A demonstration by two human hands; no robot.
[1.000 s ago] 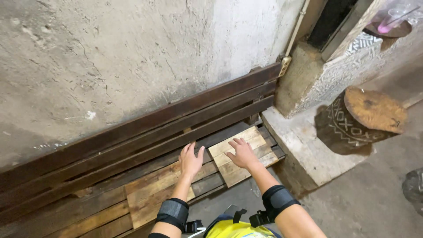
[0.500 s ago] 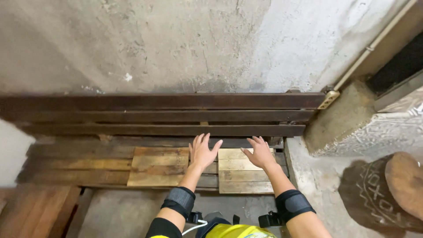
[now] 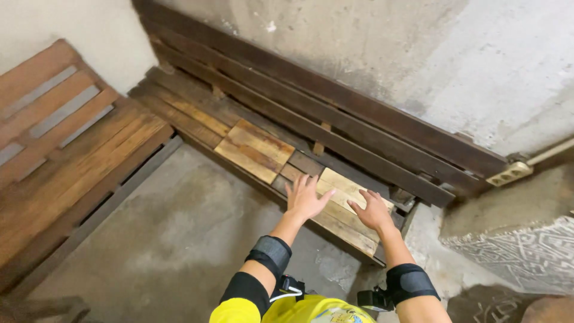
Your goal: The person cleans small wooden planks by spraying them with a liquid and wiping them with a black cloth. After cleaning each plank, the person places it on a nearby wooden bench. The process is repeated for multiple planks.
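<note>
1. Two bare hands rest flat on the pale planks (image 3: 344,206) at the right end of a low wooden pallet bench (image 3: 197,110) that runs along the wall from 10 o'clock toward 4 o'clock.
2. The left hand (image 3: 306,199) lies palm down with fingers spread wide, touching the light yellowish plank just beside a darker slat; it grips nothing.
3. The right hand (image 3: 372,210) lies at 3 o'clock of the left one, near it but apart, palm down, fingers loosely fanned on the same pale boards, holding nothing.
4. Both forearms wear a dark padded band (image 3: 272,252) near the elbow, above yellow clothing (image 3: 299,311).
5. The bench slats are rough, straight and mixed in tone: dark brown, reddish and raw pale wood.
6. A second reddish slatted pallet (image 3: 66,155) sits at 9 o'clock, meeting the bench at the corner.
7. Grey, stained concrete floor (image 3: 191,233) lies below; the plastered wall (image 3: 418,66) behind is mottled and scuffed.
</note>
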